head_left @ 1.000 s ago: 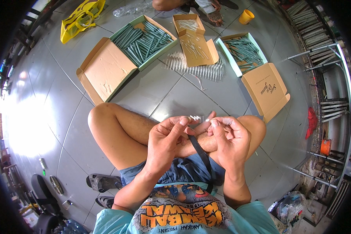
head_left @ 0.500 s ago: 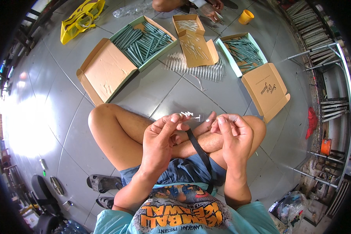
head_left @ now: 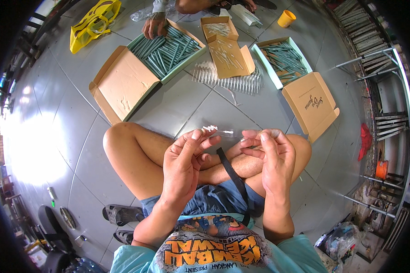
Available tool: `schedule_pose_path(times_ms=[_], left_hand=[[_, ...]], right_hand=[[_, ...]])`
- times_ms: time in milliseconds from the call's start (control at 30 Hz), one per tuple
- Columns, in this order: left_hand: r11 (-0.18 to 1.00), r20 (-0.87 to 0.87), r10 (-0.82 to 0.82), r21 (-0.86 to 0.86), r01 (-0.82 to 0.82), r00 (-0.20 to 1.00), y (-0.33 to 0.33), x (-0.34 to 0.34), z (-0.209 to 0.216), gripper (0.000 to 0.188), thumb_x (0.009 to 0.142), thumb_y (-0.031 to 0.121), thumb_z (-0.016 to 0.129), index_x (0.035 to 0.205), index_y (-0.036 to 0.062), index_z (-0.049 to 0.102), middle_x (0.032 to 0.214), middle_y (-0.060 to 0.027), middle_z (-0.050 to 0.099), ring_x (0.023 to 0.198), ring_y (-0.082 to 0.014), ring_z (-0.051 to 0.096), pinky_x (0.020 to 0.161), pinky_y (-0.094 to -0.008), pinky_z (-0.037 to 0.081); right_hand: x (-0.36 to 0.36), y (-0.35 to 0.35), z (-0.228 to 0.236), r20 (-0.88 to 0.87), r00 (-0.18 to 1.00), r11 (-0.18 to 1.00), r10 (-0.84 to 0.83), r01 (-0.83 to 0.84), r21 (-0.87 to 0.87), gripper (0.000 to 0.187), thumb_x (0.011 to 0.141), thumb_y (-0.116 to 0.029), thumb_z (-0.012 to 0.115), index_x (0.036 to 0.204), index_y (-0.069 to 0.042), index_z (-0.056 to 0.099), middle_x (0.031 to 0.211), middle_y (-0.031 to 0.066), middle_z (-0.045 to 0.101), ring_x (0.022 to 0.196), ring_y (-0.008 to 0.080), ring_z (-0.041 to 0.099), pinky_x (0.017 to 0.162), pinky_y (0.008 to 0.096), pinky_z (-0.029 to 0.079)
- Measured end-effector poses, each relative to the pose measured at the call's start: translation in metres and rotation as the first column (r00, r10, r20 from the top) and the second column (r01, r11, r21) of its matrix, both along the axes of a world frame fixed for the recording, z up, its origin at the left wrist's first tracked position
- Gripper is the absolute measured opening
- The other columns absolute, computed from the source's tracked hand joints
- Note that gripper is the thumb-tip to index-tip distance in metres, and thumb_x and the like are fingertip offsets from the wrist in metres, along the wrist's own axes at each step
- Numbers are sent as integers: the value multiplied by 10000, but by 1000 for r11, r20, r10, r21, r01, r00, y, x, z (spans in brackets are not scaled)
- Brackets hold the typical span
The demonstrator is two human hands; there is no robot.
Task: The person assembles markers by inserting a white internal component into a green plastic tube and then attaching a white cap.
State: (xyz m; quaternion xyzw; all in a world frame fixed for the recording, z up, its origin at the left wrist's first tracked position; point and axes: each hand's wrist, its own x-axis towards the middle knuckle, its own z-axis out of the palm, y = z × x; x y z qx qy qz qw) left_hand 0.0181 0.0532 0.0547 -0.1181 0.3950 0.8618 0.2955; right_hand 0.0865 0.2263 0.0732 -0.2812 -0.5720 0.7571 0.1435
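Note:
Between thumb and fingertips my left hand (head_left: pixel 183 154) pinches one end of a small clear plastic sleeve (head_left: pixel 227 133) with white print on it. The sleeve points right, toward my right hand (head_left: pixel 275 150). That hand is closed, its thumb against the bent fingers near the sleeve's far end; whether something small is in it cannot be seen. Both hands hover above my crossed legs. On the floor ahead, a fan of similar clear sleeves (head_left: pixel 248 85) lies partly beneath a small brown box (head_left: pixel 231 54) with thin white pieces in it.
A large open box (head_left: pixel 187 66) of dark green, pencil-like sticks stands front left, another person's hand (head_left: pixel 155 26) in it. A smaller open box (head_left: pixel 271 77) of such sticks is at front right. Beyond are a yellow cup (head_left: pixel 286 19) and a yellow bag (head_left: pixel 93 27).
The sleeve has shifted slightly left and up with my left hand. My right fingers have extended toward it. The other person's hand has moved left into the large box of sticks.

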Motion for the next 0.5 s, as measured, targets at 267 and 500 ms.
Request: schedule_pose_path(times_ms=[267,500], left_hand=[[1000,17,26,16,-27,1000,0,0,0,214,1027,206,572,1089,14,645,1144,-120,695,1056,-185,686,657,-213,528],[1000,-7,19,-4,-19,1000,-2,0,-2,265,1025,232,562,1141,8,641,1169,-107,691,1068,-186,678,662,-204,517]], right_hand=[[0,2,-1,0,1000,1000,-4,4,5,128,997,-128,571,1013,-5,604,1030,222,709,837,253,716,756,365,604],[1,3,-1,3,1000,1000,-26,26,-8,131,998,-126,567,1014,-2,606,1018,218,710,825,254,714,750,364,605]])
